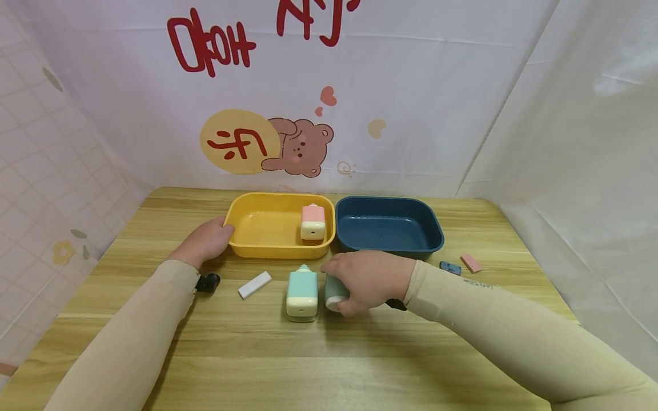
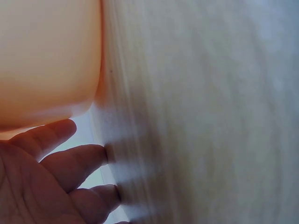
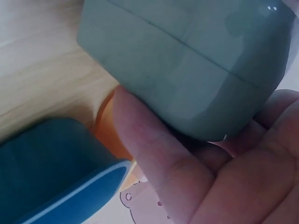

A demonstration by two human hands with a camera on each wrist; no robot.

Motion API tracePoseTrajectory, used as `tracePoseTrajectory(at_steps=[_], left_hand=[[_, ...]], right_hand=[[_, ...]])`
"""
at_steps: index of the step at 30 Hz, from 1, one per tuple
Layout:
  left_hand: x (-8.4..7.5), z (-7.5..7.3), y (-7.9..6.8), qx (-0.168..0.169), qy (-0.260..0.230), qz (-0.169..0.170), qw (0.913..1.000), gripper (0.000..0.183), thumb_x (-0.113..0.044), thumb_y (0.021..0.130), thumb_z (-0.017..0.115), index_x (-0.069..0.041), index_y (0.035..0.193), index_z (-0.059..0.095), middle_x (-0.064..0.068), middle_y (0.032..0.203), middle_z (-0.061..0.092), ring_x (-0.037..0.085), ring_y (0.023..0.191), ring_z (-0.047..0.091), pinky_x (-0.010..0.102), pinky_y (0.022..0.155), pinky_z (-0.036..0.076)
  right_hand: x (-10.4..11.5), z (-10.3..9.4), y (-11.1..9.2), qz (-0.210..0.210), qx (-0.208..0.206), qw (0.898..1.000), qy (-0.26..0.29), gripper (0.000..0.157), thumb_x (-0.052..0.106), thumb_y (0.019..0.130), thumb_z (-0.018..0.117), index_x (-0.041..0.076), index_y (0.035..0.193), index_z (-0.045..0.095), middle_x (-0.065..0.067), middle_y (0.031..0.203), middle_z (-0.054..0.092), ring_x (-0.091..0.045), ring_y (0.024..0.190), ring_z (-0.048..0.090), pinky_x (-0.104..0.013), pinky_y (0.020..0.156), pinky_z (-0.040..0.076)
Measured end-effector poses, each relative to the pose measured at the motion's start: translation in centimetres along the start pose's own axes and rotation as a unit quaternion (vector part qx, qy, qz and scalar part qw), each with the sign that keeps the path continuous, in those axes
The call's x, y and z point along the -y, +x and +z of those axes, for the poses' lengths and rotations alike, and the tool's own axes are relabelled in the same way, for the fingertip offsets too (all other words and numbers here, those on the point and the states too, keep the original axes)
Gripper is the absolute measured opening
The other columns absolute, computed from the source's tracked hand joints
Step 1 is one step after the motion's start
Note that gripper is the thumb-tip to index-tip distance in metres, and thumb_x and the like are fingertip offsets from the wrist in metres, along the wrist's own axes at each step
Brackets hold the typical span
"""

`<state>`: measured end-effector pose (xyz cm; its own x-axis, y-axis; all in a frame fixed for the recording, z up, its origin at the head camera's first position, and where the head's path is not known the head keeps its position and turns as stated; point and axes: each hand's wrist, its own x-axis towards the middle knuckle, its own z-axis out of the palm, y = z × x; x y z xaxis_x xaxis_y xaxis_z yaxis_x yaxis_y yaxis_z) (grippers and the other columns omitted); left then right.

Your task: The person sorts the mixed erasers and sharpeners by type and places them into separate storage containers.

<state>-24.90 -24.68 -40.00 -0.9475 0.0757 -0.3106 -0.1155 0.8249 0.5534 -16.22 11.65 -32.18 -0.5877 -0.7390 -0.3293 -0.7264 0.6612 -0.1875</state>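
In the head view my left hand (image 1: 208,240) is at the left end of the yellow bin (image 1: 280,252), thumb at its rim. Several fingers (image 2: 79,161) lie along the bin's outer wall in the left wrist view. My right hand (image 1: 367,279) grips a grey-green, smooth-sided container (image 1: 336,291) with a whitish end; its kind cannot be told. The right wrist view shows a finger (image 3: 145,126) against the container's side. Just left of that hand is a mint-and-cream bottle-shaped container (image 1: 302,292). A similar pink-and-cream one (image 1: 312,221) rests inside the yellow bin.
A dark blue bin (image 1: 389,249) stands beside the yellow one, at its right. A white block (image 1: 254,285) lies in front of the yellow bin. To the right, a small blue block (image 1: 450,268) and a pink block (image 1: 470,263) lie on the wooden table (image 1: 247,365). A white printed curtain hangs behind.
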Motion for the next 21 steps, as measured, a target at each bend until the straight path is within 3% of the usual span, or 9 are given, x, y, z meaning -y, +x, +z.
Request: tracePoseTrajectory(at_steps=[8, 21], left_hand=[[0.2, 0.1, 0.1, -0.001, 0.002, -0.002, 1.0000, 0.058, -0.040, 0.111, 0.022, -0.006, 0.152, 0.044, 0.016, 0.110, 0.057, 0.031, 0.098, 0.053, 0.048, 0.093, 0.042], [0.0, 0.0, -0.1, 0.000, 0.003, 0.003, 1.0000, 0.056, -0.040, 0.111, 0.022, -0.006, 0.148, 0.046, 0.014, 0.101, 0.054, 0.029, 0.090, 0.052, 0.043, 0.087, 0.042]], right_hand=[[-0.2, -0.8, 0.0, 0.016, -0.007, 1.000, 0.001, 0.066, 0.041, 0.089, 0.077, 0.011, 0.144, 0.056, 0.001, 0.130, 0.064, -0.014, 0.100, 0.059, -0.030, 0.087, 0.054], [-0.4, -2.3, -0.3, 0.013, -0.048, 0.999, -0.007, 0.067, 0.040, 0.089, 0.077, 0.012, 0.146, 0.056, 0.000, 0.135, 0.063, -0.017, 0.107, 0.061, -0.031, 0.090, 0.056]])
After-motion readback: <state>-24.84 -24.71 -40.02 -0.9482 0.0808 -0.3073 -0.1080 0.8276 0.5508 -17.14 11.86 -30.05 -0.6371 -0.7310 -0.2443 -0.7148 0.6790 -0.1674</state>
